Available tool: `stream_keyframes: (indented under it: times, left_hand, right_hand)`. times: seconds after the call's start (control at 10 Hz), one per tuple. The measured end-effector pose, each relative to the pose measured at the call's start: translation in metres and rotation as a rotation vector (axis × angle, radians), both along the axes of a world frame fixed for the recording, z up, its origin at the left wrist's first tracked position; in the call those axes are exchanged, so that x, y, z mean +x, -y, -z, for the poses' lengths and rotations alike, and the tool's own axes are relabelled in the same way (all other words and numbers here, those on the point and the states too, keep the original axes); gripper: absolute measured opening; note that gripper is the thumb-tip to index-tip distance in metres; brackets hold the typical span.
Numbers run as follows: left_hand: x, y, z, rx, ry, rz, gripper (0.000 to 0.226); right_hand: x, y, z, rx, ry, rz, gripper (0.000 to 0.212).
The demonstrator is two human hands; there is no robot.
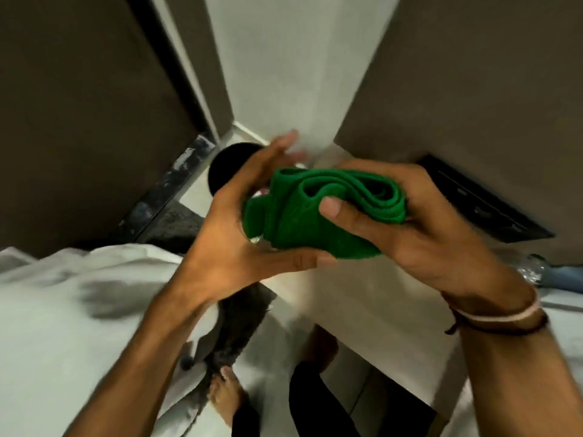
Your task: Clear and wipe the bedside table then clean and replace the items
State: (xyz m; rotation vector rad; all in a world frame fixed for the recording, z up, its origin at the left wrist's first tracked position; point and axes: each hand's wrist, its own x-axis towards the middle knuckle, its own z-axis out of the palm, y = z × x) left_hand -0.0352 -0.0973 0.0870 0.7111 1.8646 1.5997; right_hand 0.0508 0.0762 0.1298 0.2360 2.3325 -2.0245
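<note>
A green cloth, bunched and folded, sits at mid-frame, held between both hands above the pale counter. The right hand closes its grip on the cloth, thumb pressed on top of the folds and fingers wrapped beneath. The left hand cups the cloth's left side from below; its thumb lies along the underside, while its fingers are spread and blurred above, so the grip there is loose, and a small shiny thing shows between palm and cloth, too hidden to name. Bands circle the right wrist. A round black object lies behind the left hand on the floor. A dark flat panel leans at right. White bedding fills the lower left, and a bare foot stands at the bottom.
</note>
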Motion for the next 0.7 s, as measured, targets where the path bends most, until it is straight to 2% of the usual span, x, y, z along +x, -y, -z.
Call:
stream_keyframes:
  times: [0.1,0.2,0.3,0.4,0.5,0.6,0.7]
  left_hand:
    - [-0.008,0.061,-0.038,-0.052,0.091,0.009,0.069]
    - [-0.001,0.133,-0.054,-0.082,0.254,-0.017,0.051]
    - [0.011,0.217,-0.061,-0.162,0.324,-0.186,0.059]
    - [0.021,0.299,-0.045,-0.344,0.397,-0.385,0.056]
    - [0.034,0.365,-0.013,-0.615,0.475,-0.500,0.072]
    - [0.043,0.383,0.006,-1.040,0.263,-0.511,0.070]
    - [0.048,0.372,0.017,-1.248,-0.083,-0.480,0.078]
  right_hand:
    - [-0.021,0.057,-0.024,-0.320,-0.016,0.166,0.046]
    - [-0.051,0.112,-0.029,-0.567,-0.023,0.305,0.023]
    - [-0.080,0.182,-0.003,-0.558,0.077,0.296,0.013]
    - [-0.101,0.262,0.039,-0.318,0.203,0.211,0.032]
    - [-0.106,0.326,0.080,0.035,0.263,0.018,0.048]
    - [-0.098,0.360,0.098,0.318,0.210,-0.101,0.033]
    - [-0.086,0.358,0.104,0.363,0.137,-0.014,0.030]
